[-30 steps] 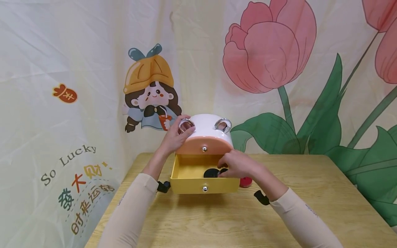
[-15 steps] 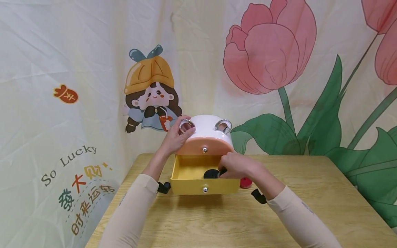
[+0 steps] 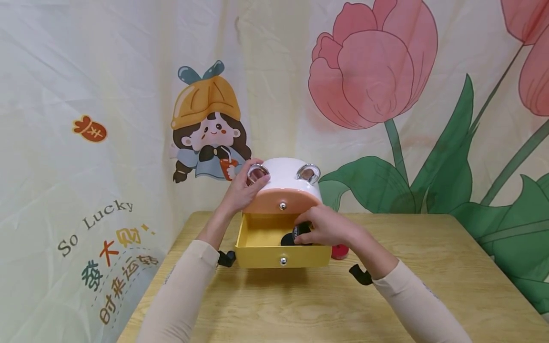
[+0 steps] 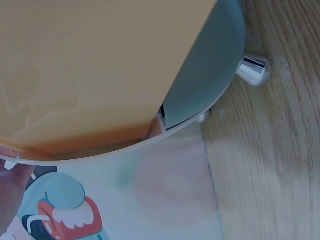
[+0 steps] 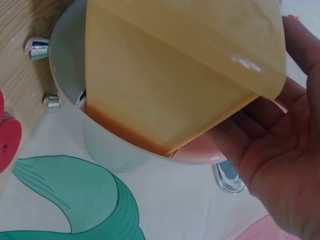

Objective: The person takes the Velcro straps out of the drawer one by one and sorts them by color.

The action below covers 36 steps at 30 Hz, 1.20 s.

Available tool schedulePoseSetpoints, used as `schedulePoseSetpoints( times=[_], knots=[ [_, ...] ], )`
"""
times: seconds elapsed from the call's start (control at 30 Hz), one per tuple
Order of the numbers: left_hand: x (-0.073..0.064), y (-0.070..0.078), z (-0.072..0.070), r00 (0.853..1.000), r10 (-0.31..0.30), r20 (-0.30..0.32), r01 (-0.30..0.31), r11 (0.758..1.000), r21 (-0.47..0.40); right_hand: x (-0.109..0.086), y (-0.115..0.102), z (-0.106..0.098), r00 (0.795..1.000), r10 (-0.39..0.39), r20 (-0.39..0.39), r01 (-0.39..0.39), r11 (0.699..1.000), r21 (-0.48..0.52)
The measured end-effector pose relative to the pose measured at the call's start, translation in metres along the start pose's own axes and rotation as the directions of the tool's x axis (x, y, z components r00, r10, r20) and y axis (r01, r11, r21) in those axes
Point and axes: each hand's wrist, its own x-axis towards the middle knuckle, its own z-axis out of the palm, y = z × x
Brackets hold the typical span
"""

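A small white storage cabinet [image 3: 285, 171] has two chrome-rimmed ears, a salmon upper drawer [image 3: 280, 197] and a yellow lower drawer [image 3: 261, 257] pulled well out. My left hand [image 3: 243, 189] grips the cabinet by its left ear, thumb in front and fingers behind. Inside the yellow drawer, my right hand [image 3: 323, 226] pinches a round black piece with pale lettering [image 3: 296, 234], tilted on edge. Beneath it lies another black disc [image 3: 286, 239], partly covered. In the right wrist view the drawer wall [image 5: 175, 75] hides the fingertips and the black piece.
A red round object [image 3: 340, 251] stands on the wooden table [image 3: 283, 305] just right of the drawer. The cabinet rests on chrome feet [image 4: 253, 70]. Close behind hangs a printed curtain [image 3: 274, 95] with tulips and a cartoon figure.
My right hand has moved slightly left inside the drawer and lifted the black round piece onto its edge, showing its lettering. My left hand has stayed on the ear.
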Motion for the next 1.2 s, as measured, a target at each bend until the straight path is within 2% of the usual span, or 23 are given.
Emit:
schedulePoseSetpoints(
  times=[0.2,0.47,0.67,0.87,1.0,1.2],
  knots=[
    [0.000,-0.001,0.000,1.000,-0.012,-0.003,0.012,1.000,0.002,-0.004,-0.006,0.000,0.996,-0.011,-0.091,0.014,1.000,0.023],
    [0.001,0.001,-0.001,1.000,-0.021,-0.001,0.021,1.000,0.008,-0.008,-0.008,-0.004,0.970,-0.121,-0.211,0.129,0.991,0.026],
    [0.000,0.000,0.000,1.000,-0.028,0.005,0.028,1.000,0.002,-0.010,-0.008,-0.002,0.965,-0.054,-0.256,0.069,0.996,0.053],
    [0.000,-0.002,0.000,1.000,0.002,0.006,-0.002,1.000,-0.013,-0.012,-0.009,-0.001,0.957,0.017,-0.290,0.004,0.997,0.071],
    [-0.001,-0.002,-0.001,1.000,-0.002,0.005,0.002,1.000,-0.015,-0.014,-0.008,-0.002,0.943,-0.002,-0.333,0.026,0.997,0.069],
    [-0.002,-0.001,-0.001,1.000,-0.013,0.006,0.013,1.000,-0.013,-0.015,-0.001,-0.002,0.908,-0.034,-0.418,0.082,0.992,0.097]
  ],
)
